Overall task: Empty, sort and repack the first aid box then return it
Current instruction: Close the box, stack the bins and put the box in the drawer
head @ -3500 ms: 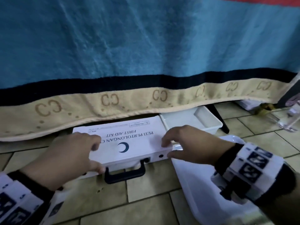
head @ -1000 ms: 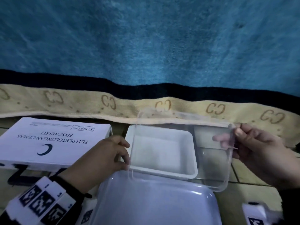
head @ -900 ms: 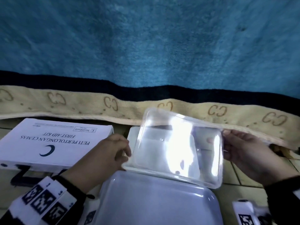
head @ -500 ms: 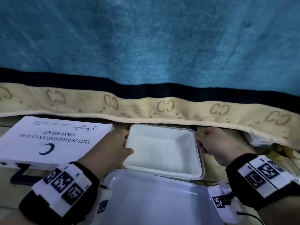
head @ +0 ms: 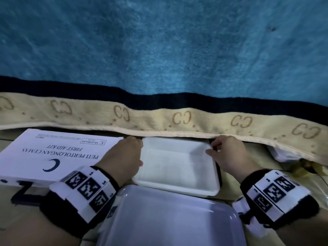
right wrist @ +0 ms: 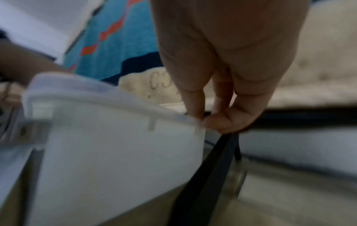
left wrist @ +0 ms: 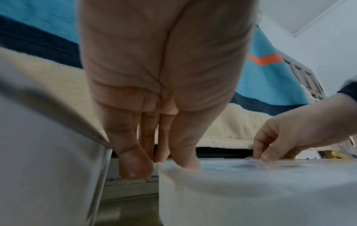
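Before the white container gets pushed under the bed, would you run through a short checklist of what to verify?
1. Left hand on the white container, at its left rim: ok.
2. Right hand pinching the right rim: ok.
3. Clear lid seated on the container: cannot tell.
4. First aid box closed and beside the container, not in its path: ok.
5. Space under the blanket edge free: cannot tell, hidden.
6. Grey tray apart from the container: cannot tell.

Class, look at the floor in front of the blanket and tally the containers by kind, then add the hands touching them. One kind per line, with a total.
First aid box: 1
White tub: 1
Pale tray: 1
Hands, left and right: 2
Total: 5
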### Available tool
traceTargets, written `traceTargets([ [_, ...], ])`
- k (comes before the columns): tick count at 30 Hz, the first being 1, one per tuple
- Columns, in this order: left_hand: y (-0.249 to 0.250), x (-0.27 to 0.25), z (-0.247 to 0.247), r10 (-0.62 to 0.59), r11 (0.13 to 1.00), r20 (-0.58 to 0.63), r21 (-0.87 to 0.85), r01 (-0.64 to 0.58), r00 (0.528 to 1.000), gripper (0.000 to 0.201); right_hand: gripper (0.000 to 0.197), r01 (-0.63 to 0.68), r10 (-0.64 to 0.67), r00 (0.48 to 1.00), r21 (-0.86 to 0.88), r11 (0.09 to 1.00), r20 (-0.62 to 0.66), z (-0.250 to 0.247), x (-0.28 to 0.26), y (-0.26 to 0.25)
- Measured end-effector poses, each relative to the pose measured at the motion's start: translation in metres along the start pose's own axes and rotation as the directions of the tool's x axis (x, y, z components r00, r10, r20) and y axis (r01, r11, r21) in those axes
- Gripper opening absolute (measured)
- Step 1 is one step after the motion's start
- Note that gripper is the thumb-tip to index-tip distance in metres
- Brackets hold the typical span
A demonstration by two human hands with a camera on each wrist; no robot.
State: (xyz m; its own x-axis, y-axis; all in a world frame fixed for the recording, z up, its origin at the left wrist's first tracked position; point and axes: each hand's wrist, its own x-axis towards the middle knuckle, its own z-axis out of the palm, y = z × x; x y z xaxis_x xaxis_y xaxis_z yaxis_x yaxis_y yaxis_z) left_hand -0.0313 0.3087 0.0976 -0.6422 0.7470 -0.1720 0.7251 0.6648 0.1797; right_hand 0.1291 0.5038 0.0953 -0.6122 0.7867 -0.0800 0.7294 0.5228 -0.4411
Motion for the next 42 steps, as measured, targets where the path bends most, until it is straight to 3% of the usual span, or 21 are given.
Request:
traceTargets([
  [2,-0.001,0.001,-0.004,0.021,0.999,0.045,0.03,-0.022,0.999,0.047,0.059,0.122,-0.105,0.989,-0.175,0.977,0.104,-0.014,-0.011,-0.004],
  [5,-0.008,0.001,-0.007,0.038,0.999,0.148,0.027,-0.042,0.988,0.07,0.092,0.245,-0.128,0.933,-0.332,0.911,0.337,-0.02,-0.027,-0.003],
  [12,-0.002,-0.005,-0.005,0.032,0.999,0.144,0.037,-0.037,0.989,0.069,0.092,0.249,-0.121,0.934,-0.369,0.895,0.336,-0.016,-0.031,-0.011],
  [15,0.002,-0.012,-0.007,0.035,0.995,0.136,0.083,-0.046,0.99,0.056,0.088,0.193,-0.099,0.961,-0.37,0.909,0.26,-0.015,-0.042,-0.017],
  [18,0.003,-0.026,-0.01,0.071,0.992,0.044,0.097,-0.075,0.996,0.057,0.076,0.118,-0.095,0.992,-0.33,0.937,0.085,-0.018,-0.059,-0.024],
  [22,-0.027,-0.07,-0.029,0.079,0.997,-0.106,0.026,-0.076,0.991,0.052,0.044,0.092,-0.102,0.983,-0.072,0.993,-0.15,-0.017,-0.108,-0.04],
  [24,-0.056,-0.102,-0.033,0.076,0.997,-0.095,0.04,-0.073,0.993,0.038,0.025,0.125,-0.07,0.966,0.209,0.97,-0.25,-0.005,-0.143,-0.052],
  [26,-0.068,-0.119,-0.033,0.084,0.992,-0.029,0.101,-0.081,0.996,0.024,0.011,0.171,0.019,0.919,0.441,0.881,-0.395,-0.001,-0.165,-0.055],
  [29,-0.094,-0.157,-0.019,0.119,0.965,0.212,0.204,-0.163,0.97,0.023,0.014,0.278,0.24,0.739,0.61,0.742,-0.629,0.033,-0.217,-0.06],
  [32,-0.118,-0.183,0.007,0.107,0.953,0.383,0.223,-0.204,0.918,0.05,0.025,0.348,0.394,0.609,0.678,0.647,-0.689,0.081,-0.273,-0.061],
  [34,-0.133,-0.191,0.022,0.109,0.96,0.403,0.193,-0.201,0.909,0.069,0.033,0.378,0.455,0.546,0.691,0.616,-0.703,0.116,-0.305,-0.058],
  [36,-0.141,-0.197,0.031,0.134,0.954,0.405,0.193,-0.228,0.905,0.078,0.038,0.362,0.53,0.503,0.723,0.588,-0.683,0.153,-0.329,-0.05],
  [38,-0.141,-0.201,0.034,0.169,0.943,0.399,0.2,-0.265,0.901,0.077,0.042,0.215,0.654,0.504,0.815,0.538,-0.565,0.195,-0.348,-0.036],
  [40,-0.136,-0.203,0.036,0.182,0.929,0.398,0.231,-0.29,0.899,0.075,0.037,-0.05,0.784,0.514,0.9,0.432,-0.348,0.24,-0.356,-0.022],
  [42,-0.135,-0.203,0.038,0.175,0.921,0.393,0.259,-0.291,0.903,0.076,0.024,-0.299,0.852,0.522,0.926,0.228,-0.041,0.282,-0.352,-0.007],
])
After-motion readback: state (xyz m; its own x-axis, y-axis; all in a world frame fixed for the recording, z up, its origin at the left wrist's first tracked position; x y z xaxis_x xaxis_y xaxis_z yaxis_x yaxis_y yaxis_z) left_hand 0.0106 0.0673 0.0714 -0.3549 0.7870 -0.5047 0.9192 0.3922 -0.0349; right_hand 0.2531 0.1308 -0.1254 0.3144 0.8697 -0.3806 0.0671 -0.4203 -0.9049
